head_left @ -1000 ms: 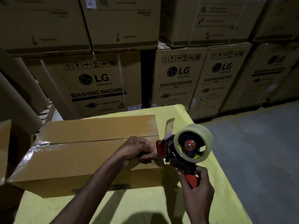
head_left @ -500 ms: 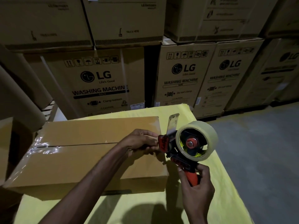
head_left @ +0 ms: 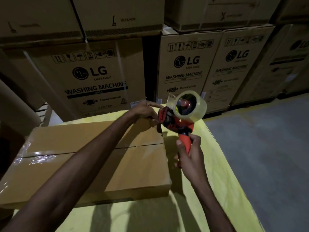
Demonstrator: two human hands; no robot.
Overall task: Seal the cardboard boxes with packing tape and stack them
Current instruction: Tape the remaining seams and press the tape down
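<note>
A flat brown cardboard box [head_left: 127, 166] lies on the yellow-covered table [head_left: 215, 164]. Its flaps are closed, and shiny clear tape covers the left end of the centre seam. A red tape dispenser [head_left: 177, 121] with a roll of clear tape [head_left: 190, 104] hovers above the box's far right corner. My right hand [head_left: 189, 154] grips its red handle. My left hand [head_left: 147, 111] reaches over the box to the dispenser's front and pinches at the tape end there, index finger pointing out. A loose tape tab sticks up from the roll.
Tall stacks of printed washing-machine cartons [head_left: 97, 77] wall off the back. Large cardboard tubes [head_left: 15, 104] lean at the left. Grey concrete floor [head_left: 260, 148] lies to the right of the table.
Both hands and the dispenser have risen and moved toward the box's far right corner. The dispenser has tilted so its roll faces away more.
</note>
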